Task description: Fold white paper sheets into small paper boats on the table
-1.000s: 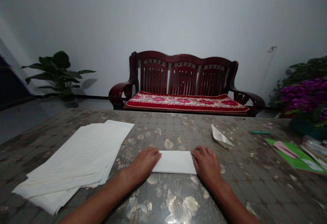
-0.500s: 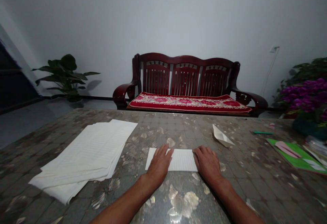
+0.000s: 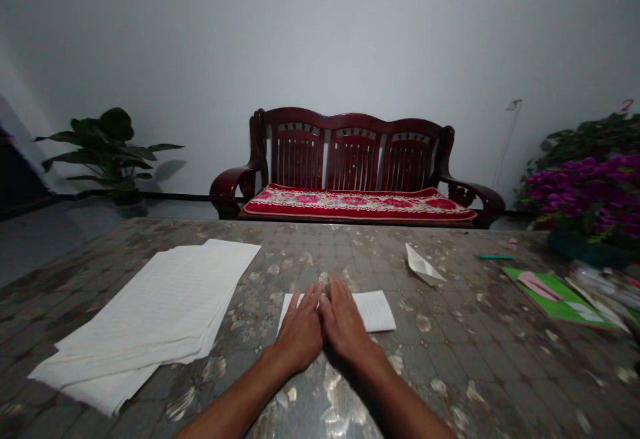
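The left hand (image 3: 299,329) and right hand (image 3: 345,325) lie flat and together, side by side, clamping nothing, their fingers on a folded sheet of lined paper (image 3: 373,311). It sits on the mottled surface (image 3: 480,359), right of a stack of loose paper (image 3: 145,312).

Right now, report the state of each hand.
Left hand: open, flat on the folded paper, not gripping.
Right hand: open, flat on the same paper, not gripping.

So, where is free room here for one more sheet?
Free: between the white paper stack and the paper triangle, beyond the left hand and right hand; also between the folded sheet and green booklet. Crowded: the table's right end.
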Tool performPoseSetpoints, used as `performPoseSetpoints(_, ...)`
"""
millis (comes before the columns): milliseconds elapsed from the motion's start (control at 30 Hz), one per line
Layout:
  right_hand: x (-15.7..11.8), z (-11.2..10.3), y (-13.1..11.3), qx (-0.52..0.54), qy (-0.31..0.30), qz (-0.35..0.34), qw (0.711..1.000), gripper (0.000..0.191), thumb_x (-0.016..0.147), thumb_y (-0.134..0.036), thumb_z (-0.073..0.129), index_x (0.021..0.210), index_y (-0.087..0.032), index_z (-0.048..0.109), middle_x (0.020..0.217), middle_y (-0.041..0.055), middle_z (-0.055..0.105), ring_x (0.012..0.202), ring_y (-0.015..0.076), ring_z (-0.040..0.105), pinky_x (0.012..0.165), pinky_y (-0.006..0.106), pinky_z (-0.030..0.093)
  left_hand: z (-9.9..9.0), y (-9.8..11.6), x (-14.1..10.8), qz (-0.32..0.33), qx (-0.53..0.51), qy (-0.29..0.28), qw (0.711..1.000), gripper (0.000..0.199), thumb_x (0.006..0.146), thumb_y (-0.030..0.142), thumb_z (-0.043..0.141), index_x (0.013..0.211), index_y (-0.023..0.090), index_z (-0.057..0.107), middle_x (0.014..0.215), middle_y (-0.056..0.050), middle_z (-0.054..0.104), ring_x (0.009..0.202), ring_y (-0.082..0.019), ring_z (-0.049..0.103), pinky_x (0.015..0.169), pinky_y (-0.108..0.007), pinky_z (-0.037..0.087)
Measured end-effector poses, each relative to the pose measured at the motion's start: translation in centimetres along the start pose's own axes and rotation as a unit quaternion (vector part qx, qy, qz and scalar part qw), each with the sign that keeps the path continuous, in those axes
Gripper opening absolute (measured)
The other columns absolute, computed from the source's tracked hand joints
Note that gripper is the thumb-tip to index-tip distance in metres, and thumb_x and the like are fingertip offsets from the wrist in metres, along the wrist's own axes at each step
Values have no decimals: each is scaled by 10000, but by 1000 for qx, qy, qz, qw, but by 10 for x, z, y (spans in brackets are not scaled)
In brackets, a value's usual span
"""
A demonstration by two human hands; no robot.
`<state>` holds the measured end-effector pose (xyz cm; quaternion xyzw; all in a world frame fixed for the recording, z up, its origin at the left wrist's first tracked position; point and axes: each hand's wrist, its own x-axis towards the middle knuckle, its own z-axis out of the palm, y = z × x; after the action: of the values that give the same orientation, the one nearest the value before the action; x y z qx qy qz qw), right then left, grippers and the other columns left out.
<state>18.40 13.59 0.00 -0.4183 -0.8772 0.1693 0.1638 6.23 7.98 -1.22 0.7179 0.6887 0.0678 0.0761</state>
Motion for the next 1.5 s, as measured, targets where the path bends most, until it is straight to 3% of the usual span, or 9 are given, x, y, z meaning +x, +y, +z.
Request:
performPoseSetpoints(167, 1, 22, -12, 40, -29, 26, 998, 694, 1031, -468, 199, 1544, -6, 275, 1624, 171, 222, 1516, 282, 166, 1236, 450, 159, 0, -1, 1, 3, -19, -15, 1000, 595, 998, 278, 381, 1577, 282, 245, 1650, -68, 171, 1527, -285, 149, 1227, -538, 137)
performPoseSetpoints(433, -13, 6, 31, -76, -36, 40, 996, 699, 1024, -496, 238, 1536, -25, 310, 1622, 161, 207, 1519, 274, 150, 1239, 446, 113, -3, -13, -3, 13, 3, 0, 1000, 539, 1019, 384, 375, 1537, 235, 359, 1630, -114, 253, 1508, -289, 230, 1214, -542, 184)
performPoseSetpoints(733, -23, -16, 79, -169, -27, 57, 984, 697, 1004, -503, 310, 1530, -46, 338, 1609, 173, 246, 1506, 299, 204, 1220, 487, 153, -5, -43, -18, -21, 23, 11, 999, 604, 1000, 464, 402, 1543, 205, 343, 1633, -130, 236, 1520, -292, 185, 1221, -523, 144)
performPoseSetpoints(967, -28, -31, 118, -199, -35, 13, 979, 658, 1006, -482, 330, 1531, -86, 346, 1600, 162, 283, 1496, 276, 243, 1207, 516, 194, -12, -71, -34, -30, 38, -6, 999, 624, 992, 450, 393, 1556, 194, 314, 1636, -124, 215, 1520, -283, 188, 1221, -517, 157)
performPoseSetpoints(1133, -32, -49, 145, -214, 7, -15, 977, 521, 986, -352, 434, 1452, -125, 484, 1525, 158, 445, 1417, 272, 413, 1167, 485, 320, -25, -78, -44, -42, 36, -34, 998, 626, 989, 413, 400, 1558, 171, 304, 1637, -130, 204, 1524, -279, 167, 1222, -506, 164)
performPoseSetpoints(1233, -47, -49, 140, -202, 49, 16, 978, 473, 988, -307, 422, 1401, -109, 540, 1455, 175, 531, 1345, 283, 505, 1137, 459, 377, -34, -74, -38, -56, 24, -59, 996, 616, 989, 415, 402, 1537, 138, 350, 1625, -143, 252, 1514, -290, 205, 1216, -485, 202)
performPoseSetpoints(1300, -58, -40, 126, -189, 50, 28, 980, 515, 995, -336, 409, 1441, -95, 497, 1485, 183, 493, 1377, 291, 467, 1149, 451, 368, -37, -70, -30, -82, 13, -41, 996, 580, 994, 386, 386, 1503, 109, 408, 1598, -161, 328, 1488, -296, 285, 1200, -463, 253)
performPoseSetpoints(1400, -65, -23, 100, -171, 1, 19, 985, 619, 975, -414, 460, 1520, -127, 394, 1564, 164, 373, 1439, 317, 369, 1177, 482, 324, -38, -65, -15, -104, -14, 19, 994, 500, 988, 309, 379, 1428, 107, 501, 1521, -160, 465, 1416, -270, 417, 1169, -412, 318)
performPoseSetpoints(1500, -47, -18, 88, -151, -45, -16, 987, 606, 1002, -417, 406, 1539, -139, 358, 1607, 144, 282, 1489, 318, 251, 1204, 518, 249, -35, -64, -3, -88, -41, 54, 994, 420, 957, 281, 428, 1325, 159, 591, 1410, -132, 581, 1320, -257, 510, 1126, -394, 363)
